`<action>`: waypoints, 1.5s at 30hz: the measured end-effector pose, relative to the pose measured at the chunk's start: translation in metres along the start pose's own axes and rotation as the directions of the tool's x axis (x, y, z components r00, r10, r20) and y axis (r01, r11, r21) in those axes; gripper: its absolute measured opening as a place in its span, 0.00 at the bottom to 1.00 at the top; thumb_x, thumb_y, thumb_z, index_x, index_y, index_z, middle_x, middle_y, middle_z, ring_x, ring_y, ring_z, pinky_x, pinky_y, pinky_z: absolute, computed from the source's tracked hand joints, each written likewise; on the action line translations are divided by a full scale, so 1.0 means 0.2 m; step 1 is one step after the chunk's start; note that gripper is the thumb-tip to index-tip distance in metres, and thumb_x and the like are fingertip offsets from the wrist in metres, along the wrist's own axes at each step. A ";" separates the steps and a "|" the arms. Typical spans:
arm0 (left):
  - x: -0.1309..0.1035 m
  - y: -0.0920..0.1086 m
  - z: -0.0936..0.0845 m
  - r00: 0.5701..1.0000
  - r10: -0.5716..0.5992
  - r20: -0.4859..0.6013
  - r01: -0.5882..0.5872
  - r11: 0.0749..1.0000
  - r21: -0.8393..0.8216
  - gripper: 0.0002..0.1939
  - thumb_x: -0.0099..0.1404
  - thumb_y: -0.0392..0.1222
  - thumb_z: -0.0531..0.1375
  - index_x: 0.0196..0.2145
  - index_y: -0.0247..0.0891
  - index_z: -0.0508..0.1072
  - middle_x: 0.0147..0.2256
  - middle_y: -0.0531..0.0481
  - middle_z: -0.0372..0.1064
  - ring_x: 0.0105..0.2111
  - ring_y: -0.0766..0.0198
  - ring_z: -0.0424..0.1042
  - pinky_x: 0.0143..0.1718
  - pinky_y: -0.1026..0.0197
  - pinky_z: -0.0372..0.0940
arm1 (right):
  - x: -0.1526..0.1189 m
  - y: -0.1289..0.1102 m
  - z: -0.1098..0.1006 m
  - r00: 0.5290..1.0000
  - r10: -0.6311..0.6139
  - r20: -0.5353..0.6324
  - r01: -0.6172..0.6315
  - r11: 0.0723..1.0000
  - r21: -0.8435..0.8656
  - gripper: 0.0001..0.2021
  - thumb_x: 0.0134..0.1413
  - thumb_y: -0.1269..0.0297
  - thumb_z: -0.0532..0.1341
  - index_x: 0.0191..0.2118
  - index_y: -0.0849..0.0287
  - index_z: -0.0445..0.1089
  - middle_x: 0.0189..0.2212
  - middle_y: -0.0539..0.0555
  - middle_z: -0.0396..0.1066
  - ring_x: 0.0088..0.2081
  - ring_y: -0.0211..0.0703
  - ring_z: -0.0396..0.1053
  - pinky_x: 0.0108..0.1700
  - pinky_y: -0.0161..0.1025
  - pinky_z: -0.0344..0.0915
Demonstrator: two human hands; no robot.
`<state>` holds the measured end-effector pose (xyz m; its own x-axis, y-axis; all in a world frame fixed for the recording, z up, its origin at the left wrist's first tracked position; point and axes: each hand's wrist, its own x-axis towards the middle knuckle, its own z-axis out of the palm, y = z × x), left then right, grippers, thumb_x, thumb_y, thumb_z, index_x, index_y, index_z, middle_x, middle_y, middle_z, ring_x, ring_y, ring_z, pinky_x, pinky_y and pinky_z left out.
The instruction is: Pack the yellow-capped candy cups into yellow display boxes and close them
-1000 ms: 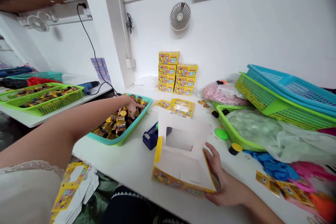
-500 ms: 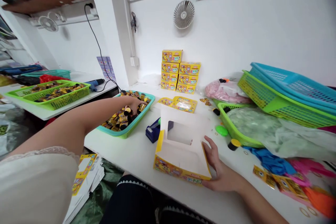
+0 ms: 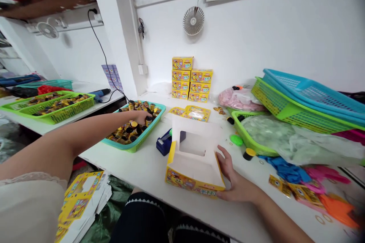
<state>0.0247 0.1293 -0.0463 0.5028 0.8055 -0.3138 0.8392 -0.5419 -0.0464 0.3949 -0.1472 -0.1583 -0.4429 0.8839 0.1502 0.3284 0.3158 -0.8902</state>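
Left hand (image 3: 141, 117) among small gold-and-black cylindrical jars (image 3: 129, 130), grip cannot be told; right hand (image 3: 233, 180) holding open yellow-and-white cardboard box (image 3: 196, 171) by its right side.

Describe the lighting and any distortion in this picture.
Head view: bright white wall, dimmer toward the right edge; soft shadow beside the far-left fan; left arm looming large, likely from the wide lens; small print on the open box blurred.

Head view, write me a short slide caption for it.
Left hand among small containers in a turquoise-rimmed basket; right hand holding an open yellow box.
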 end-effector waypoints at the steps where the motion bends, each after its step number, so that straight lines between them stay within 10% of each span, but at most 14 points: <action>1: 0.00 -0.01 0.01 1.000 -0.007 -0.021 0.007 1.000 0.005 0.18 0.68 0.44 0.60 0.53 0.35 0.68 0.52 0.43 0.67 0.49 0.53 0.70 0.49 0.46 0.68 | 0.00 0.00 0.00 1.000 -0.004 0.003 0.004 1.000 0.003 0.63 0.44 0.48 0.68 0.66 0.49 0.13 0.69 0.68 0.30 0.71 0.57 0.35 0.66 0.61 0.36; 10: -0.04 -0.02 0.01 0.978 -0.050 -0.204 0.040 0.998 -0.054 0.15 0.67 0.45 0.60 0.49 0.35 0.71 0.50 0.43 0.69 0.48 0.55 0.70 0.49 0.46 0.67 | 0.01 0.00 -0.01 1.000 -0.022 0.001 0.022 1.000 0.020 0.61 0.45 0.49 0.68 0.66 0.46 0.14 0.70 0.67 0.30 0.70 0.57 0.38 0.66 0.60 0.39; 16: -0.29 0.02 -0.22 0.849 -0.093 -0.520 0.006 0.986 -0.166 0.17 0.60 0.41 0.60 0.46 0.33 0.70 0.48 0.43 0.69 0.48 0.55 0.69 0.53 0.55 0.63 | 0.00 0.00 0.00 1.000 -0.030 -0.002 0.030 1.000 -0.009 0.61 0.45 0.48 0.67 0.66 0.45 0.14 0.69 0.63 0.33 0.71 0.59 0.35 0.67 0.57 0.37; 19: -0.50 0.20 -0.29 0.811 -0.002 -0.585 -0.150 0.966 -0.211 0.18 0.62 0.46 0.56 0.49 0.37 0.66 0.45 0.48 0.69 0.44 0.60 0.71 0.49 0.60 0.65 | 0.00 0.01 0.01 0.999 -0.043 -0.006 0.043 0.999 -0.023 0.62 0.44 0.50 0.68 0.66 0.49 0.14 0.69 0.65 0.32 0.71 0.61 0.34 0.66 0.57 0.36; 21: -0.62 0.41 -0.29 0.742 0.241 -0.626 -0.483 0.839 -0.249 0.16 0.60 0.44 0.60 0.45 0.38 0.68 0.42 0.50 0.70 0.42 0.60 0.71 0.48 0.60 0.65 | 0.00 0.01 0.02 0.998 -0.055 0.000 0.055 0.998 -0.025 0.62 0.44 0.52 0.69 0.66 0.51 0.14 0.69 0.67 0.29 0.71 0.61 0.33 0.66 0.59 0.36; 24: -0.70 0.75 -0.21 0.645 0.615 -0.452 -0.745 0.637 -0.197 0.12 0.59 0.33 0.60 0.41 0.42 0.72 0.46 0.50 0.67 0.45 0.63 0.70 0.50 0.64 0.63 | 0.00 0.02 0.03 0.997 -0.079 0.016 0.079 0.997 0.001 0.62 0.43 0.55 0.69 0.66 0.49 0.15 0.68 0.67 0.30 0.70 0.60 0.36 0.65 0.60 0.38; 29: -0.54 1.08 -0.02 0.662 0.744 -0.091 -0.749 0.655 -0.103 0.18 0.59 0.29 0.58 0.45 0.43 0.73 0.48 0.46 0.64 0.39 0.61 0.72 0.42 0.61 0.66 | 0.01 0.00 0.03 0.991 -0.129 0.048 0.127 0.991 0.030 0.61 0.44 0.55 0.69 0.66 0.49 0.15 0.68 0.66 0.32 0.70 0.57 0.40 0.65 0.58 0.43; 34: -0.38 1.15 0.12 0.636 0.736 0.231 -0.727 0.672 -0.142 0.27 0.61 0.34 0.60 0.57 0.48 0.66 0.56 0.45 0.63 0.49 0.51 0.70 0.47 0.54 0.66 | 0.00 -0.01 0.04 0.981 -0.179 0.071 0.183 0.982 -0.055 0.62 0.42 0.58 0.69 0.66 0.48 0.16 0.69 0.65 0.26 0.70 0.59 0.36 0.65 0.59 0.41; 45: -0.38 1.12 0.16 0.607 0.752 0.258 -0.708 0.659 -0.253 0.49 0.55 0.41 0.66 0.66 0.45 0.41 0.69 0.39 0.33 0.60 0.47 0.60 0.56 0.52 0.61 | 0.01 0.00 0.08 0.967 -0.247 0.058 0.250 0.967 -0.058 0.64 0.42 0.58 0.71 0.66 0.42 0.14 0.67 0.58 0.20 0.71 0.57 0.34 0.67 0.59 0.42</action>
<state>0.1680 -0.0615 -0.0625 0.8824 0.0195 -0.4701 0.2493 -0.8668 0.4318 0.3804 -0.1511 -0.1646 -0.5577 0.7572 0.3400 0.2547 0.5460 -0.7981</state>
